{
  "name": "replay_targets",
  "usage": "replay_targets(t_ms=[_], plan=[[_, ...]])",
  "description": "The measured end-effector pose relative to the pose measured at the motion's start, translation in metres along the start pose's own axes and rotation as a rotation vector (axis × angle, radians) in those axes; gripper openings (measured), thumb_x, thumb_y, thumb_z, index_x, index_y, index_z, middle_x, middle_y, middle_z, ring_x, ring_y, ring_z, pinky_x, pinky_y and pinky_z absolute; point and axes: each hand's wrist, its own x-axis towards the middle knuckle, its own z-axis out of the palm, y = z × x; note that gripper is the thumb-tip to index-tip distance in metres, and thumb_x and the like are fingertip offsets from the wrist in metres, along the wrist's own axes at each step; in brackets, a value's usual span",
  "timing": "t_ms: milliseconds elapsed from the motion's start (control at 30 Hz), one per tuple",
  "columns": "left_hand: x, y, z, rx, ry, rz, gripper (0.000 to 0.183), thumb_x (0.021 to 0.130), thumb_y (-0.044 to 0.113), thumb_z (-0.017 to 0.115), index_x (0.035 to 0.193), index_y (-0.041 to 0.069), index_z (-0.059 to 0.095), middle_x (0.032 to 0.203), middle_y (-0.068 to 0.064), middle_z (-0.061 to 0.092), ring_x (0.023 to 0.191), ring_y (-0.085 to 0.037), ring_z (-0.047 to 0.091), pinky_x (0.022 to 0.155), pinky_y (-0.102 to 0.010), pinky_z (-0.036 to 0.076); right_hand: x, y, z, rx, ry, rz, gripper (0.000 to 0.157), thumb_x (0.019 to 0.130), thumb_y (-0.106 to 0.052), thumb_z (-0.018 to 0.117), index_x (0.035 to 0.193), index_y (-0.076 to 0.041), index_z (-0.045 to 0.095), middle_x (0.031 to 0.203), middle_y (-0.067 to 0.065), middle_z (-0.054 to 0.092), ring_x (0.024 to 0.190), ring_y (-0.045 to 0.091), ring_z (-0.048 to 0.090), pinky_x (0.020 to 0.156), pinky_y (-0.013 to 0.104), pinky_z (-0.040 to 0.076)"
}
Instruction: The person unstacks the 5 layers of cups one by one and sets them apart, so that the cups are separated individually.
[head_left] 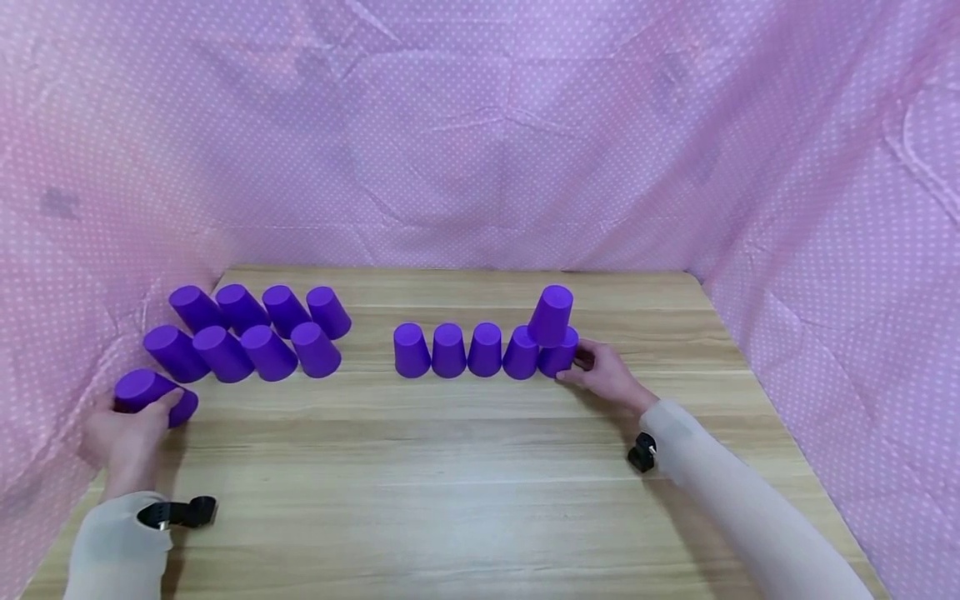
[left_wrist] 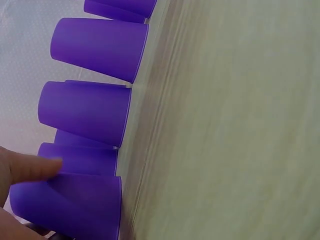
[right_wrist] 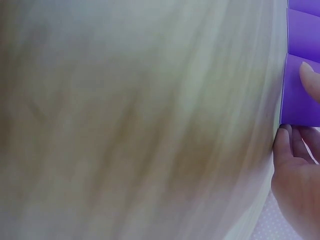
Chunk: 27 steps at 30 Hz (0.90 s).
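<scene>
My left hand [head_left: 123,433] grips an upside-down purple cup [head_left: 142,388] at the near left. In the left wrist view the thumb [left_wrist: 37,168] lies along that cup's side, and its rim is close to the table. Over to the right, my right hand [head_left: 606,375] holds the end cup [head_left: 557,358] of a row of several upside-down purple cups, thumb at the front and fingers at the right side. One more purple cup [head_left: 552,315] stands upside down on the last two cups of this row. The right wrist view shows the thumb [right_wrist: 311,82] against the held cup [right_wrist: 300,105].
Two rows of several upside-down purple cups [head_left: 213,352] stand behind my left hand. The light wooden table [head_left: 450,483] has pink dotted cloth [head_left: 480,150] hanging around its back and sides. Black bands with small devices [head_left: 642,452] sit on both wrists.
</scene>
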Motion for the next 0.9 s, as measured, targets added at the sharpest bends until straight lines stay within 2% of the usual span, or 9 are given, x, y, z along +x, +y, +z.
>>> replay_targets(t_ms=[67, 167, 300, 400, 467, 600, 667, 767, 900], plan=[[-0.001, 0.002, 0.0, -0.037, 0.028, -0.007, 0.093, 0.069, 0.024, 0.088, 0.147, 0.019, 0.037, 0.146, 0.001, 0.039, 0.128, -0.008, 0.036, 0.109, -0.024, 0.025, 0.003, 0.006, 0.001, -0.007, 0.003, 0.0, 0.054, 0.083, -0.009, 0.076, 0.13, 0.002, 0.053, 0.127, 0.019, 0.056, 0.119, 0.033, 0.052, 0.101, 0.041, 0.04], [-0.008, 0.008, 0.0, -0.022, 0.092, 0.051, 0.094, 0.066, 0.029, 0.089, 0.145, 0.022, 0.039, 0.142, 0.004, 0.041, 0.126, -0.007, 0.038, 0.107, -0.023, 0.027, 0.005, 0.006, 0.001, -0.009, 0.008, -0.003, 0.054, 0.082, -0.01, 0.076, 0.13, 0.001, 0.053, 0.127, 0.018, 0.056, 0.118, 0.031, 0.052, 0.1, 0.039, 0.042], [-0.025, 0.023, 0.003, 0.039, 0.157, 0.219, 0.087, 0.071, 0.035, 0.084, 0.145, 0.02, 0.039, 0.144, 0.002, 0.041, 0.13, -0.011, 0.036, 0.107, -0.022, 0.026, 0.006, 0.006, 0.0, 0.001, 0.016, -0.002, 0.054, 0.081, -0.008, 0.077, 0.129, 0.001, 0.054, 0.126, 0.018, 0.056, 0.118, 0.031, 0.052, 0.099, 0.037, 0.042], [-0.042, 0.036, 0.009, 0.013, 0.166, 0.347, 0.08, 0.074, 0.032, 0.082, 0.143, 0.019, 0.042, 0.144, 0.0, 0.042, 0.13, -0.012, 0.037, 0.107, -0.022, 0.026, 0.005, 0.006, 0.0, 0.007, 0.016, -0.003, 0.055, 0.081, -0.008, 0.077, 0.129, 0.002, 0.054, 0.126, 0.019, 0.057, 0.118, 0.031, 0.052, 0.1, 0.038, 0.042], [-0.054, 0.045, 0.017, -0.033, 0.155, 0.438, 0.075, 0.074, 0.028, 0.082, 0.139, 0.017, 0.047, 0.14, -0.002, 0.047, 0.124, -0.012, 0.041, 0.105, -0.022, 0.029, 0.004, 0.007, 0.0, 0.003, 0.014, 0.003, 0.054, 0.081, -0.007, 0.077, 0.129, 0.001, 0.054, 0.126, 0.018, 0.057, 0.118, 0.031, 0.053, 0.099, 0.038, 0.042], [-0.077, 0.057, 0.041, -0.077, 0.101, 0.621, 0.066, 0.072, 0.024, 0.085, 0.131, 0.015, 0.057, 0.126, -0.003, 0.057, 0.111, -0.012, 0.05, 0.099, -0.023, 0.037, 0.003, 0.009, 0.0, -0.002, 0.014, 0.01, 0.052, 0.081, -0.007, 0.076, 0.128, -0.001, 0.054, 0.125, 0.016, 0.057, 0.117, 0.029, 0.053, 0.099, 0.037, 0.043], [-0.089, 0.062, 0.056, -0.087, 0.053, 0.71, 0.063, 0.07, 0.021, 0.086, 0.127, 0.011, 0.06, 0.122, -0.005, 0.059, 0.112, -0.014, 0.052, 0.099, -0.022, 0.038, 0.003, 0.01, 0.0, -0.007, 0.016, 0.007, 0.052, 0.081, -0.006, 0.076, 0.128, -0.001, 0.055, 0.125, 0.016, 0.058, 0.117, 0.029, 0.053, 0.099, 0.037, 0.043], [-0.106, 0.066, 0.08, -0.095, -0.046, 0.8, 0.063, 0.07, 0.019, 0.087, 0.126, 0.005, 0.06, 0.123, -0.008, 0.06, 0.115, -0.017, 0.054, 0.1, -0.024, 0.039, 0.004, 0.01, 0.0, -0.007, 0.021, 0.001, 0.051, 0.081, -0.005, 0.076, 0.127, 0.0, 0.055, 0.124, 0.015, 0.058, 0.117, 0.028, 0.054, 0.099, 0.036, 0.043], [-0.125, 0.07, 0.114, -0.066, -0.162, 0.876, 0.062, 0.07, 0.018, 0.087, 0.123, 0.001, 0.061, 0.121, -0.012, 0.062, 0.114, -0.023, 0.056, 0.099, -0.03, 0.042, 0.004, 0.009, 0.002, -0.001, 0.019, -0.006, 0.051, 0.081, -0.004, 0.076, 0.127, 0.0, 0.055, 0.124, 0.016, 0.058, 0.117, 0.028, 0.053, 0.099, 0.035, 0.043]])
